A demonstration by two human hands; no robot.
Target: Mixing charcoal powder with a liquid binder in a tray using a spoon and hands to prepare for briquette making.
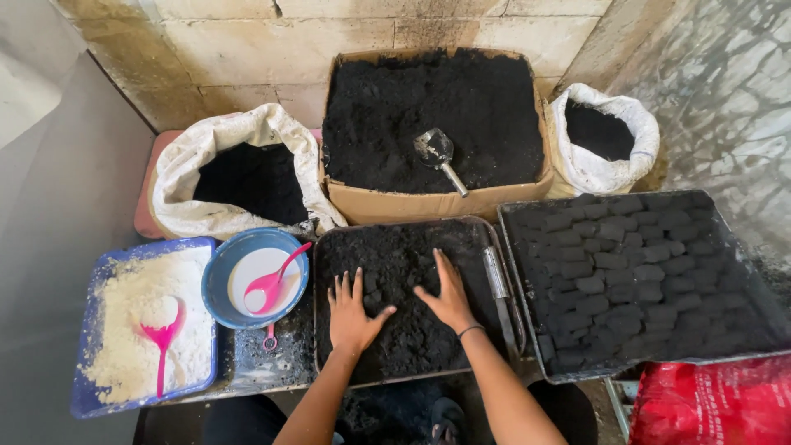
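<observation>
Both my hands rest palm down, fingers spread, on a heap of black charcoal mix in a dark metal tray (323, 247) in front of me. My left hand (353, 311) presses the left part of the heap. My right hand (447, 295) lies on the middle of it, with a thin dark band on its wrist. Neither hand holds anything. A flat metal tool (497, 276) lies along the tray's right rim, beside my right hand.
A large tray (527, 363) of several black briquettes sits at right. Behind is a cardboard box (395, 206) of black powder with a metal scoop (439, 156), flanked by two white sacks (185, 169) (606, 169). At left stand a blue bowl (216, 272) with pink spoon and a blue tray (91, 395) of white powder.
</observation>
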